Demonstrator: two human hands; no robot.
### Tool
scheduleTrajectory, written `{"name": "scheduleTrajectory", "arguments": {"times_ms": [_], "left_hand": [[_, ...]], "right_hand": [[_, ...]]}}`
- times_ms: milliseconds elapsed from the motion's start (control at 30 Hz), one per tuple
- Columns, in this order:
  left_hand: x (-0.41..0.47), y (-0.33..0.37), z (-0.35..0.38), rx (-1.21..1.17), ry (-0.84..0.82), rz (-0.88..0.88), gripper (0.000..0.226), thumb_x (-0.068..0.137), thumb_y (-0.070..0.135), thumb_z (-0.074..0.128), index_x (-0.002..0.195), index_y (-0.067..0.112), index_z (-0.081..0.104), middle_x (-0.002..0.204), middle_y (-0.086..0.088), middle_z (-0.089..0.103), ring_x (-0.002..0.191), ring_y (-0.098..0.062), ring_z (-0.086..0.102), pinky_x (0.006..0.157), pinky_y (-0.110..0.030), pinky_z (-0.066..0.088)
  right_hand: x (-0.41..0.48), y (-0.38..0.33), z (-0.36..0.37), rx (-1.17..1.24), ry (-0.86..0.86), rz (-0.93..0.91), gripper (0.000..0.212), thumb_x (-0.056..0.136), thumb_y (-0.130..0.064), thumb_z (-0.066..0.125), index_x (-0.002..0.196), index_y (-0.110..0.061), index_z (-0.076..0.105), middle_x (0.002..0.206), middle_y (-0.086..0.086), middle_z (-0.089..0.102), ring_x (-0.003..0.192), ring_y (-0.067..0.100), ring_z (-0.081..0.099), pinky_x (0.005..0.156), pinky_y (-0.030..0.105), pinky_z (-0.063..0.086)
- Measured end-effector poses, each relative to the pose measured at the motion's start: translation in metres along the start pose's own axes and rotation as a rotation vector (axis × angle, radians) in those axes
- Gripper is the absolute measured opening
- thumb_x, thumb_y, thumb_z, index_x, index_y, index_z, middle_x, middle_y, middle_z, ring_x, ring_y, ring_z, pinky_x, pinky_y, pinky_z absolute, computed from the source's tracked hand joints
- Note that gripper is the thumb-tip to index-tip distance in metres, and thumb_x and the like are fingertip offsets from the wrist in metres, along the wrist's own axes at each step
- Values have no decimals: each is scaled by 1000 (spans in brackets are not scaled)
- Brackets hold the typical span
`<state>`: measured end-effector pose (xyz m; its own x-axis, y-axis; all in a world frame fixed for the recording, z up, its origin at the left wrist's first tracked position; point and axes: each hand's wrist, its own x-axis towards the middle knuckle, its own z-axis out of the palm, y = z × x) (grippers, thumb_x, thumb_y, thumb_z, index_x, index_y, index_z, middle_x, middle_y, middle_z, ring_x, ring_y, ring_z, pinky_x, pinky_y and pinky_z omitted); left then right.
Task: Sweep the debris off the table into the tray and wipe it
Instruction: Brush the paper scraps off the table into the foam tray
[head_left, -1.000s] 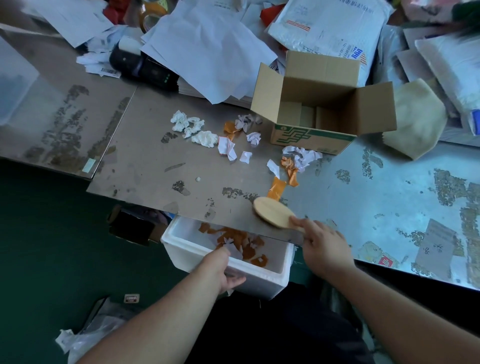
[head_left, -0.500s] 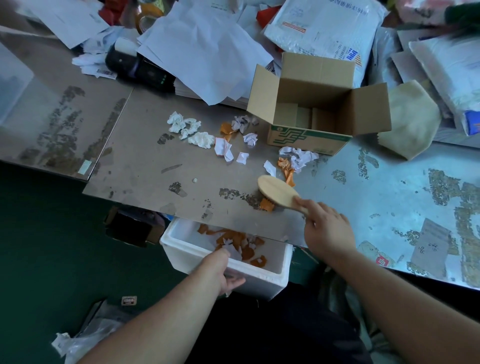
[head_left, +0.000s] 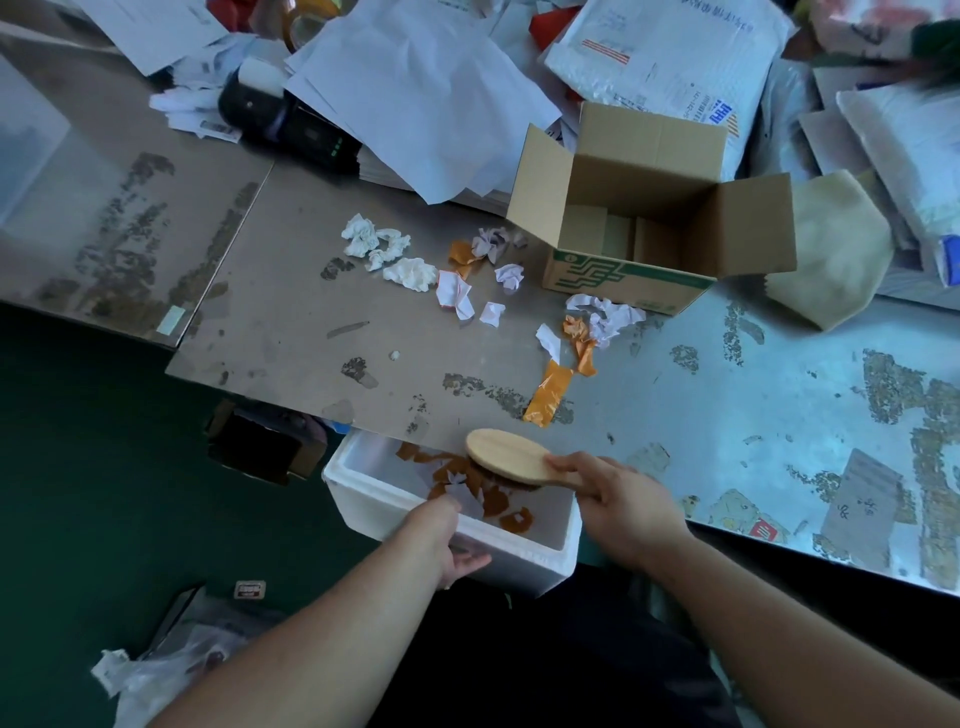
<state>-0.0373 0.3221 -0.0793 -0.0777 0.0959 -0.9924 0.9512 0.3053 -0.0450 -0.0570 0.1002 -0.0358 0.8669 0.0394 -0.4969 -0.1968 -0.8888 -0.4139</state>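
Observation:
My right hand (head_left: 626, 506) grips the handle of a wooden brush (head_left: 506, 457), whose head hangs over the white foam tray (head_left: 524, 564) just past the table's front edge. My left hand (head_left: 441, 535) holds the tray's near rim below the table edge. Orange and white scraps lie inside the tray. On the worn table (head_left: 291, 322) a strip of orange tape (head_left: 548, 397) lies near the edge. Crumpled white paper bits (head_left: 410, 273) and more orange and white scraps (head_left: 597, 325) lie scattered farther back.
An open cardboard box (head_left: 644, 228) stands behind the scraps. Loose papers (head_left: 415, 93) and padded envelopes (head_left: 670, 57) pile at the back, with a black device (head_left: 291, 124) at the left. A beige cloth (head_left: 831, 249) lies at right. Plastic bags (head_left: 156, 670) lie on the green floor.
The brush swung out to the orange tape and came back toward me over the tray. The orange strip still lies near the table edge. My left hand kept holding the tray.

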Motion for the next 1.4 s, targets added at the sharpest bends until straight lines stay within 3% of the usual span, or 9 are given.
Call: {"name": "scheduleTrajectory", "arguments": {"times_ms": [267,600,733,833,967,1033,1133,1267,1400], "left_hand": [[3,0,-2,23,4,10,35,95,17,68,123,4,51,111,-27,59,100,-42,65,81,-59,62],[3,0,1,53,14,-5,33,96,17,68,122,5,52,112,-26,60,104,-43,66,79,-60,62],[6,0,6,59,6,-31,36,95,17,67,124,4,51,113,-27,59,110,-43,64,80,-61,61],[9,0,9,47,1,-50,37,95,16,68,125,4,51,108,-27,59,111,-44,64,81,-62,61],[12,-1,15,61,4,-34,39,95,19,68,128,7,51,118,-26,58,110,-43,64,66,-61,62],[13,-2,17,77,-7,-11,38,96,21,66,128,8,52,124,-26,56,111,-44,63,57,-58,62],[15,-5,19,85,-20,6,37,95,21,66,127,7,52,123,-26,56,108,-43,63,58,-58,62],[17,-7,22,88,-12,7,35,96,19,65,126,6,52,116,-25,58,103,-42,65,65,-60,62],[14,-9,26,79,-11,1,39,95,20,66,128,5,50,115,-25,59,99,-43,65,60,-59,62]], "right_hand": [[50,10,-51,16,316,86,49,98,-16,45,140,-41,49,125,2,65,99,29,60,84,42,51],[56,12,-54,-20,56,139,51,95,-15,41,131,-51,49,125,-5,64,92,23,59,71,33,43],[33,6,-36,6,-26,139,51,97,-18,42,132,-54,47,130,-8,62,101,22,59,72,31,41],[16,1,-28,-1,-90,100,50,97,-20,43,131,-56,48,131,-15,62,99,17,60,72,32,46],[4,2,-29,61,-152,95,52,92,-23,49,121,-65,51,116,-24,66,90,9,59,73,30,49],[5,6,-35,141,-96,128,55,88,-21,53,114,-70,54,103,-21,70,81,6,63,70,28,52],[16,14,-50,261,80,221,52,88,-19,56,112,-64,61,83,-10,69,64,11,62,62,31,51],[42,24,-75,295,256,328,50,93,-19,47,122,-59,56,91,-8,66,62,22,63,52,30,49],[56,32,-85,106,201,320,53,91,-18,40,128,-54,53,102,-5,66,75,24,62,62,33,51]]}}
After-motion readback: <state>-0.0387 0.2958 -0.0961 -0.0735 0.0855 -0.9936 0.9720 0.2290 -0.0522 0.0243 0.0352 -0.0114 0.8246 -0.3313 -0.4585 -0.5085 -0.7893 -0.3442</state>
